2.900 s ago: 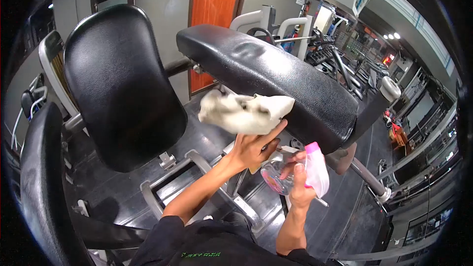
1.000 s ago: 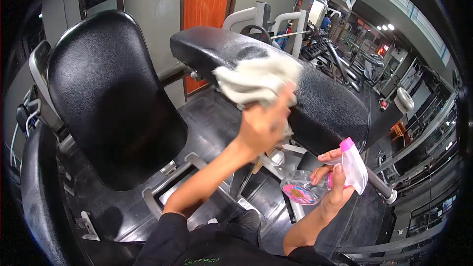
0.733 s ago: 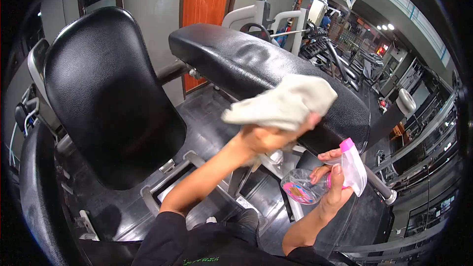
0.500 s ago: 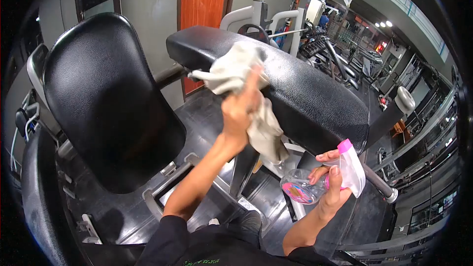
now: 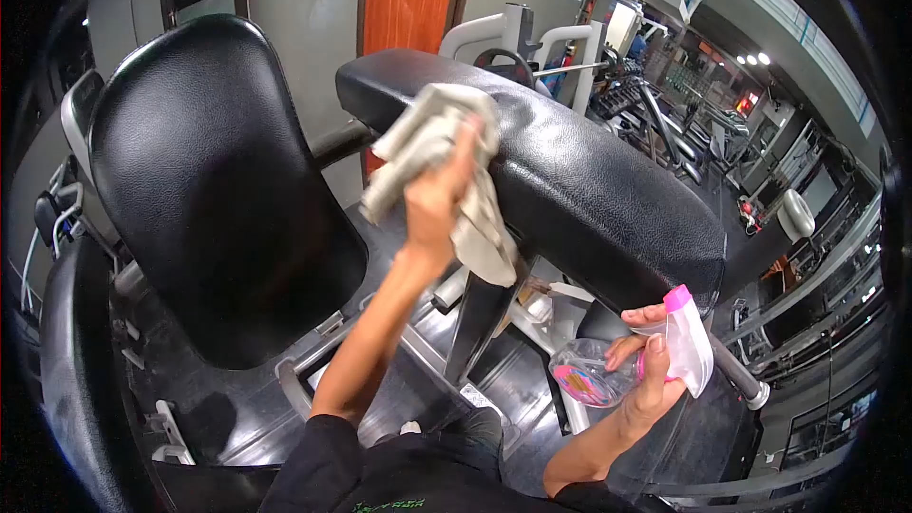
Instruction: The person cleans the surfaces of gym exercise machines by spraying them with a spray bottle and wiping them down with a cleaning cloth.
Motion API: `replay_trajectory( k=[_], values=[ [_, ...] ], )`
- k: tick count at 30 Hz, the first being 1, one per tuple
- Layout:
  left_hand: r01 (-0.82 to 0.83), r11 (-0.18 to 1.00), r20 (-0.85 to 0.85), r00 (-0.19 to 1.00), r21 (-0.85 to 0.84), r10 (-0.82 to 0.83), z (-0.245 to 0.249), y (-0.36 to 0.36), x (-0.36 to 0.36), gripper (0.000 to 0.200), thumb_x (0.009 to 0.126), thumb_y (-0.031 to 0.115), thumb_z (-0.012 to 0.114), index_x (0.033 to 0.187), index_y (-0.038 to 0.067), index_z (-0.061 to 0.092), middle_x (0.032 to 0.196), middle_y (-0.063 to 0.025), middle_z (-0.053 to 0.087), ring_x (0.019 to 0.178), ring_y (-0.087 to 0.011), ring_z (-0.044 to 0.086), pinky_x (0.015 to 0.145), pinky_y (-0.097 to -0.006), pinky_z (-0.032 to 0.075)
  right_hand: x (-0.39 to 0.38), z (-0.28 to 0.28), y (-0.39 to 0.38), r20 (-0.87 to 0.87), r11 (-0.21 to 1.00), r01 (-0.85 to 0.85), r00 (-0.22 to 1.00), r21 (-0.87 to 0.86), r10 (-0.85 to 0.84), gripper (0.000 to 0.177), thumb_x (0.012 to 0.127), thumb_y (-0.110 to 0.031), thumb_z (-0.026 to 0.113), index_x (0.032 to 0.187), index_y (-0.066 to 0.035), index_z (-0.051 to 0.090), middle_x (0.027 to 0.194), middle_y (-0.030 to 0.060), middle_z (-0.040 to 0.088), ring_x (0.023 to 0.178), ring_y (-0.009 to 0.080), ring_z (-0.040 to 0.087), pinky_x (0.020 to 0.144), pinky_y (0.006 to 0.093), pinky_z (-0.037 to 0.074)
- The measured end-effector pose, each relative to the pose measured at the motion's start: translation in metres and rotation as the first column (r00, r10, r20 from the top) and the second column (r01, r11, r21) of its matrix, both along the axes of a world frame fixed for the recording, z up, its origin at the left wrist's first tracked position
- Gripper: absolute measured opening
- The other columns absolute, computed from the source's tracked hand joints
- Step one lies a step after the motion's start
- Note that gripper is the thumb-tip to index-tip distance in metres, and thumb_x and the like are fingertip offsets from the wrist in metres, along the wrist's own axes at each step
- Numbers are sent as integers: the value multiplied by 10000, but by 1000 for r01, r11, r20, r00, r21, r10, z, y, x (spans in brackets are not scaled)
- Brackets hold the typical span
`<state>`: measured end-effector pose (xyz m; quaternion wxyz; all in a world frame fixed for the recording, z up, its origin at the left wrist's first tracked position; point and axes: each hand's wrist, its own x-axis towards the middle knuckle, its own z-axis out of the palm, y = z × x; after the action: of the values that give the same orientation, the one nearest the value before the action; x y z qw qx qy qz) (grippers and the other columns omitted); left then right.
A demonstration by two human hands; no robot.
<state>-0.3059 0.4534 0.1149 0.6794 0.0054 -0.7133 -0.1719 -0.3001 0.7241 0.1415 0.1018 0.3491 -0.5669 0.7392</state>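
My left hand (image 5: 439, 195) is closed on a crumpled beige cloth (image 5: 432, 133), pressing it against the near side and top edge of a long black padded cushion (image 5: 608, 180). Loose folds of the cloth hang below the fingers. Lower right, a spray bottle (image 5: 587, 378) is in my right hand (image 5: 646, 375), its fingers wrapped round the neck. The bottle is clear with a colourful label, a white spray head and a pink nozzle, and is held tilted near the cushion's right end.
A black padded backrest (image 5: 209, 190) stands at the left. Metal machine frame bars (image 5: 418, 347) lie below the cushion, near my feet. Behind are an orange door (image 5: 408, 0) and several gym machines and dumbbell racks (image 5: 636, 95) at the right.
My left hand has moved the cloth slightly left and down along the cushion's near edge. My right hand still holds the spray bottle; the view has shifted a little.
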Motion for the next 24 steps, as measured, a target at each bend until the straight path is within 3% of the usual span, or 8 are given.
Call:
replay_trajectory(
  k=[2,3,6,11,15,16,21,24],
  values=[
    [-30,986,48,999,163,23,10,-32,3,697,699,-142,492,1354,91,454,1112,-162,630,851,-174,627,728,-277,495,0,1,0,-4,1000,0,1000,9,0,354,867,-180,567,1041,114,473,897,235,590,484,180,553,497,305,488],
    [257,885,-155,965,389,-212,15,-45,-2,579,785,-110,493,1335,67,468,1126,-156,628,985,-175,600,826,-288,475,0,2,1,1,1000,-13,1000,17,13,354,868,-179,566,1039,116,473,905,237,590,488,181,556,500,304,489],
    [74,907,-236,971,414,28,22,-119,-15,337,951,99,476,1263,-25,503,1021,-151,636,904,-169,581,826,-277,442,0,1,1,6,1000,-16,1000,16,16,349,867,-177,565,1025,122,480,902,241,594,488,181,562,494,300,487],
    [160,554,-183,983,817,-14,22,-178,-35,615,949,380,486,1318,-99,374,1147,-225,591,1041,-276,578,913,-314,411,-3,5,1,-59,999,17,998,33,-15,341,855,-175,570,978,136,504,838,238,610,466,181,567,463,295,480],
    [165,798,-219,975,580,-42,-24,-231,-56,568,922,380,507,1285,-53,453,1159,-213,593,1041,-263,584,910,-324,416,-4,3,2,-22,1000,-12,1000,4,12,331,842,-169,581,941,141,523,791,227,623,446,176,566,455,287,481],
    [92,748,-90,995,657,-43,14,-151,-17,473,961,295,478,1270,-62,476,1050,-70,613,900,-148,558,813,-269,440,-3,3,0,-18,1000,-16,1000,-7,16,328,841,-166,582,942,140,525,796,223,623,452,174,568,456,285,480],
    [250,808,-263,957,534,-122,34,-34,-7,367,957,142,425,1258,-54,502,1141,-125,622,990,-148,568,863,-287,438,-5,-1,-5,-52,1000,16,999,-6,-17,314,844,-154,583,952,135,526,815,213,622,474,168,573,469,285,485],
    [115,967,-72,992,227,-101,21,25,-1,362,918,111,478,1243,-42,524,1110,-174,633,971,-243,618,859,-329,457,-6,-3,-4,-141,998,46,989,53,-38,317,891,-183,514,1009,110,499,856,224,609,431,170,531,447,289,461]
  ],
)
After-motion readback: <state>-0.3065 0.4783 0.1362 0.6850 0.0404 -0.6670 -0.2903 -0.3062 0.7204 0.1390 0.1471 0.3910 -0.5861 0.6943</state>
